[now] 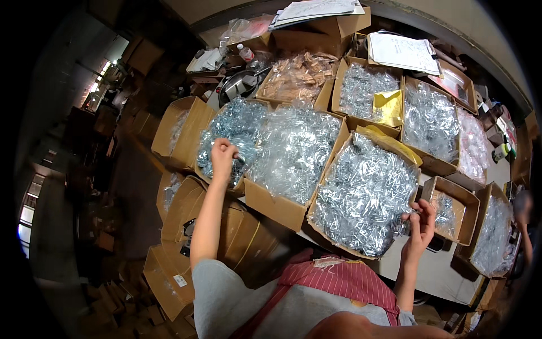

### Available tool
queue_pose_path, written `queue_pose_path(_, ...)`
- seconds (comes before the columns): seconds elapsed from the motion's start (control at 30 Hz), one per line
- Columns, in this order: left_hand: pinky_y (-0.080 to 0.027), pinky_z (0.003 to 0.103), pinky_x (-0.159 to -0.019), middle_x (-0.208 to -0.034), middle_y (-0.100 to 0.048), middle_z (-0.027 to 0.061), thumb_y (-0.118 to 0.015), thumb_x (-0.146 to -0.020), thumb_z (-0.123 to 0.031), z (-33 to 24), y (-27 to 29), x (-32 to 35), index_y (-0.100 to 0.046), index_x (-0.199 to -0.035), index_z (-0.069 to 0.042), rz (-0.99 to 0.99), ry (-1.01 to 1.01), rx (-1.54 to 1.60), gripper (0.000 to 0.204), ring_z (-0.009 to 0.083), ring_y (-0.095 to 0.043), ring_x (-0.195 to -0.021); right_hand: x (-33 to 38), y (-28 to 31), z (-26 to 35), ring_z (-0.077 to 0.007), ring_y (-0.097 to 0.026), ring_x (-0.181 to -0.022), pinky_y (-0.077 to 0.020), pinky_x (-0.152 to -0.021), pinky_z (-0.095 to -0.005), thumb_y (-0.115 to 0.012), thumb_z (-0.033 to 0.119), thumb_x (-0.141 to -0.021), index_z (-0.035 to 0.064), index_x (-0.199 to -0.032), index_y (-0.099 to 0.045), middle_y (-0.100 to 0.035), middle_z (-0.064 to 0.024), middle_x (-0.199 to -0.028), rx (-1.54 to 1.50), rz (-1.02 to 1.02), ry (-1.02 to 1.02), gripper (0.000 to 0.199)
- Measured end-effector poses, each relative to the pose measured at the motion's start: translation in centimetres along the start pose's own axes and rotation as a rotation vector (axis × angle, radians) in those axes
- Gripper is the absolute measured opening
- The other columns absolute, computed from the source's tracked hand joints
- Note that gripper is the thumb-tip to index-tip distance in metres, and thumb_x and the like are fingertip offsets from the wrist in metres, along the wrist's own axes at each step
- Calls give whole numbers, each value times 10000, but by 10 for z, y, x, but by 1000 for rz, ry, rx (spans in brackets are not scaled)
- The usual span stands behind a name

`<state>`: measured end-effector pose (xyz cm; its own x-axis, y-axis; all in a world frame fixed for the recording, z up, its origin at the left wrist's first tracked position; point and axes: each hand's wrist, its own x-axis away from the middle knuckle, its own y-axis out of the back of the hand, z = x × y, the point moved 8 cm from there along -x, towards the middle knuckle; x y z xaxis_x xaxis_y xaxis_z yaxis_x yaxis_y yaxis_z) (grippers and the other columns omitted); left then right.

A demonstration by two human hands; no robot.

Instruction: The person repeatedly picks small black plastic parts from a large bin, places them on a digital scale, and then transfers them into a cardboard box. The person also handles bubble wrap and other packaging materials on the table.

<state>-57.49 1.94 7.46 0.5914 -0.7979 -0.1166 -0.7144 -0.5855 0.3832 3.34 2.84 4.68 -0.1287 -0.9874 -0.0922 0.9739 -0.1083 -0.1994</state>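
Observation:
My left hand [223, 158] is over a carton of bluish clear plastic bags [247, 116] on the left, its fingers curled in and closed. What they grip among the bags cannot be made out. On the right, my right hand [422, 220] has thumb and fingers pinched together at the right edge of a carton heaped with small clear bags of shiny metal parts [367, 195]. Something clear and shiny lies at its fingertips, too small to name. Between the two hands stands another carton of clear bags of metal parts [296, 150].
A small carton [468, 217] with a few bags sits right of my right hand. Farther back are a carton of brownish bagged pieces [299, 79], a yellow packet [388, 107] and paper sheets [403, 52]. Open cardboard flaps [180, 277] stand at the lower left.

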Motion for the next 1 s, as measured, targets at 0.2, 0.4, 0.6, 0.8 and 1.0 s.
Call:
queue_pose_path(0.2, -506, 260, -740, -801, -620, 21, -660, -863, -66, -153, -103, 127, -536, -1054, -33, 518, -162, 153, 230, 118, -624, -778, 39, -162, 2, -229, -551, -1138, -589, -851, -467, -576, 233, -982, 99, -1492, -289, -417, -173, -1380, -343, 639, -506, 600)
queue_pose_path(0.4, -517, 299, -853, -1013, -697, 84, -639, -922, -114, -175, -89, 118, -643, -1137, -32, 835, -515, -158, 230, 163, -663, -956, 78, -219, -54, -227, -610, -605, -542, -468, -342, -650, 316, -927, 114, -1270, -458, -608, -116, -972, -693, 683, -901, 442)
queue_pose_path(0.6, -531, 297, -754, -939, -725, 85, -681, -866, -159, -23, 132, -129, -698, -1012, -6, 95, -194, -215, 213, 156, -678, -861, 69, -235, -62, -233, -628, -747, -557, -469, -347, -454, 461, -1002, 81, -1091, -503, -590, -140, -976, -671, 161, -709, 394)
queue_pose_path(0.8, -500, 448, -904, -1122, -679, 212, -642, -746, -157, 162, 321, -266, -654, -1156, -40, 59, 200, -1104, 427, 374, -633, -1085, 63, -237, -107, -184, -512, -497, -427, -352, -264, -435, 379, -1027, 33, -839, -498, -534, -142, -819, -669, 36, -541, 399)
queue_pose_path(1.0, -500, 453, -904, -1035, -670, 281, -613, -804, -287, 179, 348, -260, -722, -977, -4, 27, 338, -954, 349, 429, -641, -1003, 62, -232, -108, -169, -490, -556, -437, -425, -255, -528, 188, -907, 18, -861, -498, -524, -133, -844, -602, -137, -452, 178)
